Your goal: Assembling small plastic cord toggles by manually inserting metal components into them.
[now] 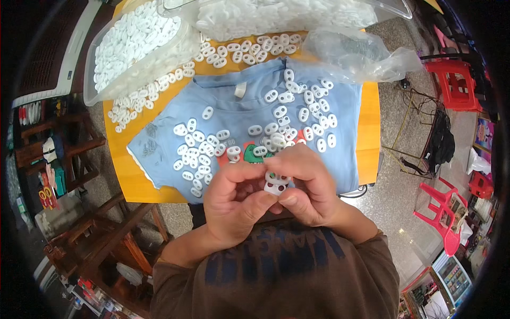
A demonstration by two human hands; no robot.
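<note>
In front of my chest, my left hand (236, 196) and my right hand (308, 186) meet with fingertips curled inward. Between their thumbs and forefingers they pinch a small white plastic piece with two holes (275, 188). A second white part seems to sit right behind it, partly covered by the fingers. Just beyond the hands, many loose white oval two-hole pieces (199, 151) lie scattered over a light blue T-shirt (241, 114) spread on the table. A small heap of them (277, 139) is nearest my fingertips, over the shirt's red and green print.
A clear plastic tub (133, 63) full of white pieces stands at the far left of the yellow tabletop (127, 170). Another clear container (287, 18) and a crumpled plastic bag (366, 58) are at the back. Red plastic stools (443, 204) stand right; wooden furniture (106, 239) stands left.
</note>
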